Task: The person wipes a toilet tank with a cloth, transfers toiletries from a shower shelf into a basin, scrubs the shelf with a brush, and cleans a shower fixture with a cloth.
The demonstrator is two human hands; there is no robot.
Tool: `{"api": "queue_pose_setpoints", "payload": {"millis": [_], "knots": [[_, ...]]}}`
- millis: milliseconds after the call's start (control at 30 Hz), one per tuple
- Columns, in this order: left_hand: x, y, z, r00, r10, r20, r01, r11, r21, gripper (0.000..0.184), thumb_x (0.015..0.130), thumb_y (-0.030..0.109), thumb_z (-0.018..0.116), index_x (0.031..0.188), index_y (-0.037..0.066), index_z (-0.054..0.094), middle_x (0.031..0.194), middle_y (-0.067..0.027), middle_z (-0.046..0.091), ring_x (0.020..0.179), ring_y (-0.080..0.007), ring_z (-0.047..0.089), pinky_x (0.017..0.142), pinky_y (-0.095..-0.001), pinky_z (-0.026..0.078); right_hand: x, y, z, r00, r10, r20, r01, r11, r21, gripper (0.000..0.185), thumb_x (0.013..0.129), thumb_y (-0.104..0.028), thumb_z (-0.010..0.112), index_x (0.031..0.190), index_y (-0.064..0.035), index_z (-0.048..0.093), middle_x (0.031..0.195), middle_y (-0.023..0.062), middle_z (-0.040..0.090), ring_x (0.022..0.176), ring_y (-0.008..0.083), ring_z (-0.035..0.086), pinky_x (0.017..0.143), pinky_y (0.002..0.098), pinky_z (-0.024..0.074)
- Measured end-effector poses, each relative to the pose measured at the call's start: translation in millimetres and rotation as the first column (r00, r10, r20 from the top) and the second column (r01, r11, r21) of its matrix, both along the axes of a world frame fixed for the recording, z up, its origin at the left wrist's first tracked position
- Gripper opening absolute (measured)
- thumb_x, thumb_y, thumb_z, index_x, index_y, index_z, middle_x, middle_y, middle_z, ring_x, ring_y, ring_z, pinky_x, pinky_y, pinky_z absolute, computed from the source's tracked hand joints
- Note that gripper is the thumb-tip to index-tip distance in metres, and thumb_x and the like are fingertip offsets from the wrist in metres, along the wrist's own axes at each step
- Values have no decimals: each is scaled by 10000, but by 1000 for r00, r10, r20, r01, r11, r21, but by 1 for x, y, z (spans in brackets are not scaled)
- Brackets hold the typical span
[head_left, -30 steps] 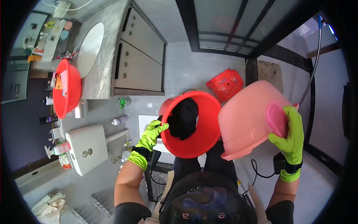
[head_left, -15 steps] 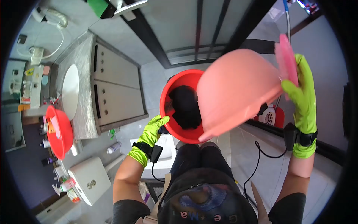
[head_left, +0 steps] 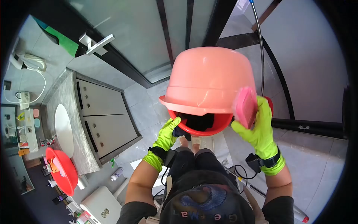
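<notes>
Your left hand (head_left: pixel 166 137), in a lime-green rubber-like glove, curls over the rim of a round red plastic bucket (head_left: pixel 223 124); your right hand (head_left: pixel 261 130), gloved alike, is part-curled round a blurred, rounded pink scrubber-like object (head_left: pixel 246 108); whether it also grips the basin, cannot tell; the smooth, glossy salmon-pink plastic basin (head_left: pixel 209 80), flared at its lip, is bottom-up over the bucket's far side; soft, matt black bunched cloth (head_left: pixel 199 121) shows inside. Risks, judged: the basin could slide or tip off, since slick plastic offers little grip and your right hand is occupied; a knock could swing the bucket, apparently held at one side only; the pink object could slip from smooth glove fingers.
</notes>
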State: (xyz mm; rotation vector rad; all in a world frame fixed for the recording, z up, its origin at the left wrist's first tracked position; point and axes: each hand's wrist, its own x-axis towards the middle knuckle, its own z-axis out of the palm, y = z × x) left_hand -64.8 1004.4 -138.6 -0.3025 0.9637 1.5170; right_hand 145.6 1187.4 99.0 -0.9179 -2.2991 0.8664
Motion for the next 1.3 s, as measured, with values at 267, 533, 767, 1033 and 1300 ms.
{"api": "queue_pose_setpoints", "payload": {"millis": [267,533,767,1033,1300], "knots": [[-4,14,-5,993,-29,-110,29,1000,1,284,934,163,677,1194,54,640,1059,-63,698,913,-163,679,785,-302,559,21,-13,-40,994,-105,-18,105,994,6,818,650,-265,899,1287,-35,443,1186,154,534,1033,306,556,897,408,454],[-15,9,-17,960,-141,-242,78,965,-251,309,904,117,705,1188,30,619,1031,-80,700,899,-196,693,798,-336,576,20,44,-10,848,-422,-320,240,845,-478,553,854,-122,745,1302,-55,429,1202,17,521,1076,124,509,909,281,434],[-35,-1,5,935,-194,-297,158,977,-140,228,868,160,755,1068,85,674,919,-5,690,781,-110,647,668,-248,500,50,66,36,932,-334,-140,196,790,-581,674,774,-96,756,1363,-43,432,1189,22,556,1046,113,531,877,262,451],[-46,3,-18,800,-497,-336,408,861,-303,242,816,271,804,854,74,668,762,34,540,701,-104,469,625,-312,401,-18,40,10,879,381,286,-406,913,30,657,628,-338,864,1166,-46,624,1074,160,654,1049,384,594,926,466,468],[-56,-29,-34,881,-454,-133,439,890,-125,349,914,114,658,1253,49,607,1158,-87,675,980,-193,680,789,-308,576,-105,18,-99,711,680,178,-638,731,-241,424,710,-326,751,996,-59,587,900,192,648,891,410,601,784,505,467]]}}
